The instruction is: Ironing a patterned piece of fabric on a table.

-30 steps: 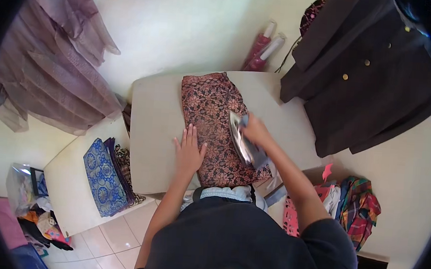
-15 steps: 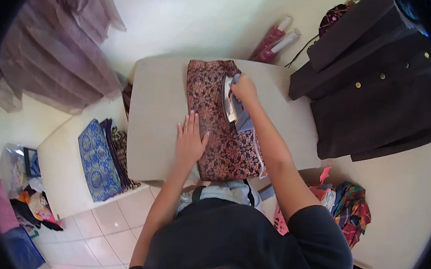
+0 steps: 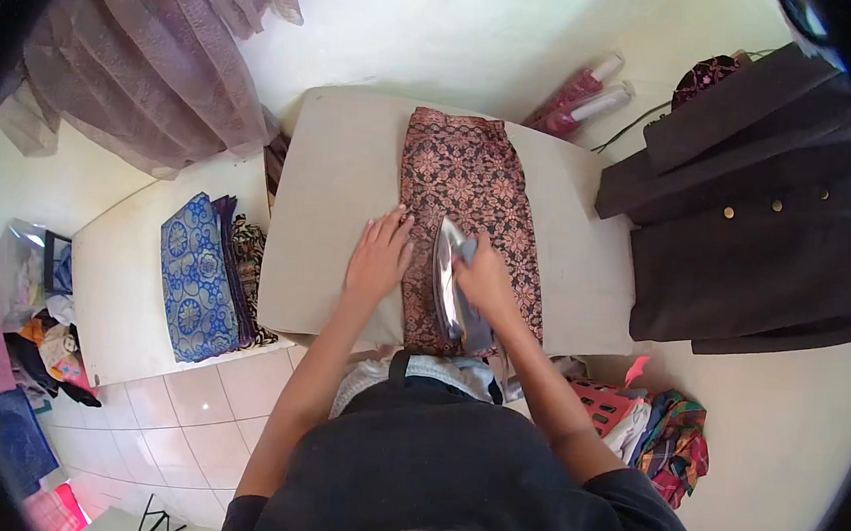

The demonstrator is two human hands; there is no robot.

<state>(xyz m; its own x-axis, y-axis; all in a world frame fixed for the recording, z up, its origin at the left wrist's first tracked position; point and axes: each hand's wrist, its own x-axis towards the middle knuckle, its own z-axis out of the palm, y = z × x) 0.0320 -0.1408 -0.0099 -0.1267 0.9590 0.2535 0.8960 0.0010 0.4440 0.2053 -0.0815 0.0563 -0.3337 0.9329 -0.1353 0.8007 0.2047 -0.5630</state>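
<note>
A folded brown-and-black floral patterned cloth [image 3: 462, 160] lies lengthwise on the padded beige ironing surface [image 3: 333, 170]. My right hand [image 3: 487, 278] is wrapped round the handle of a clothes iron [image 3: 448, 287], whose shiny soleplate edge and pointed tip face away from me. The iron rests over the near half of the cloth. My left hand [image 3: 381, 253] lies flat with fingers stretched, at the cloth's left edge, partly on the fabric and partly on the beige cover.
Folded cloths, a blue patterned one [image 3: 196, 279] foremost, lie on a white table [image 3: 118, 293] at left. A dark jacket with gold buttons [image 3: 752, 249] hangs at right. A red basket [image 3: 603, 401] of clothes stands below it. Sheer mauve fabric [image 3: 154, 59] hangs at upper left.
The iron in my right hand has come from the far right part of the cloth toward me, and its tip now points away. My left hand stays at the cloth's left edge.
</note>
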